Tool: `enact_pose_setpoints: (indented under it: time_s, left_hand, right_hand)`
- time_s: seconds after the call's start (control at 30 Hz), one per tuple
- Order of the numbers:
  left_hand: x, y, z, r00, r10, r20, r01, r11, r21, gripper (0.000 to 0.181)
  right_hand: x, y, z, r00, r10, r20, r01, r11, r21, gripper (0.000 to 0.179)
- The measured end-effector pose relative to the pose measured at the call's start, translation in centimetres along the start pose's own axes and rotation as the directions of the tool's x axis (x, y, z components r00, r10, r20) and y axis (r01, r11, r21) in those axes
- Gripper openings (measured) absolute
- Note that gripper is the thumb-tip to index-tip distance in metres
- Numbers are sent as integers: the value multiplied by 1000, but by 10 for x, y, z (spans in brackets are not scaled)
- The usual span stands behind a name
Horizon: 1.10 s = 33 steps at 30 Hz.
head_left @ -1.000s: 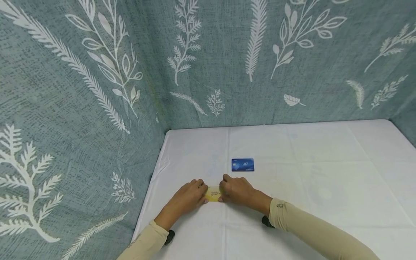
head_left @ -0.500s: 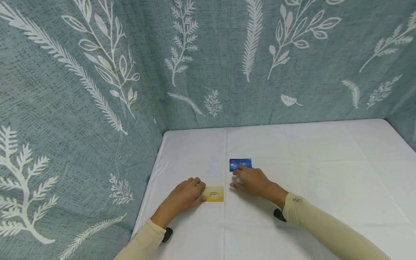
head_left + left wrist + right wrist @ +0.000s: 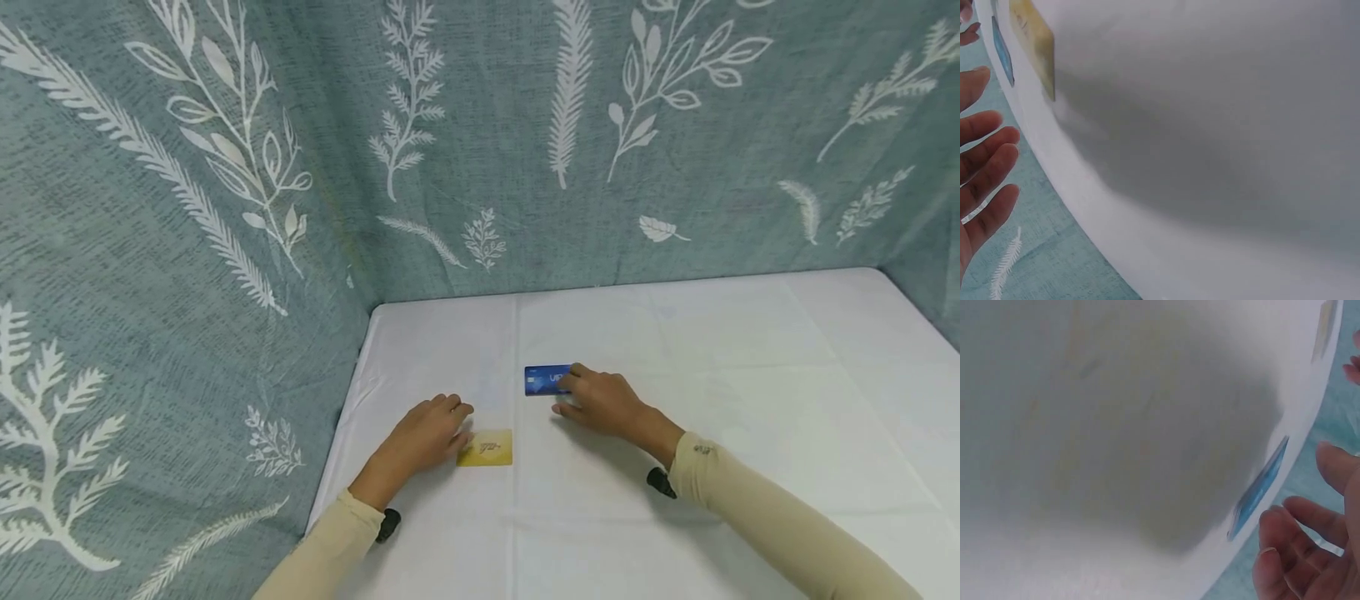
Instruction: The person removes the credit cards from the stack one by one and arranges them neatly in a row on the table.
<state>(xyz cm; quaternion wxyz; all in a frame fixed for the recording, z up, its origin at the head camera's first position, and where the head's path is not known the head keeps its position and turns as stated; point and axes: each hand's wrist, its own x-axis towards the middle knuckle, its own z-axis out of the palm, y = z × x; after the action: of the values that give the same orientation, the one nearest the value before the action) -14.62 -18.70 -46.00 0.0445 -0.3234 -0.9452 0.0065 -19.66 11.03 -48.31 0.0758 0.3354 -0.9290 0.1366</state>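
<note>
A yellow card [image 3: 489, 450] with dark script lies flat on the white table. My left hand [image 3: 426, 435] hovers at its left end, thumb nearest the card; the left wrist view shows these fingers loosely spread, apart from the card. Farther back and to the right lies a blue card [image 3: 542, 380] marked with white lettering and a chip. Over its right end is my right hand [image 3: 609, 404], covering part of it. From the right wrist, the fingers look loosely bent with a gap to the blue card [image 3: 1259, 490], and nothing is held.
A white cloth [image 3: 712, 375] with fold creases covers the table. Behind it and on the left hang blue-green curtains [image 3: 525, 208] with a white leaf print. A dark device sits beneath each wrist.
My right hand has left the yellow card and moved right and back to the blue card. My left hand has loosened from the yellow card's left end, uncovering more of it.
</note>
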Motion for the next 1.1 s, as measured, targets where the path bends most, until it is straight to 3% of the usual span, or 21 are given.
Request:
enact_pose_setpoints:
  time_s: [0.3, 0.6, 1.1]
  left_hand:
    - [23, -2, -4, 1000, -17, 20, 17, 1000, 24, 35]
    - [47, -5, -6, 999, 12, -33, -10, 998, 67, 34]
    - [74, 2, 1, 1000, 9, -14, -8, 996, 87, 37]
  right_hand:
    - [1, 12, -7, 999, 41, 24, -41, 999, -2, 40]
    - [3, 20, -11, 996, 80, 45, -80, 997, 8, 39]
    - [18, 20, -8, 997, 59, 41, -58, 998, -28, 45]
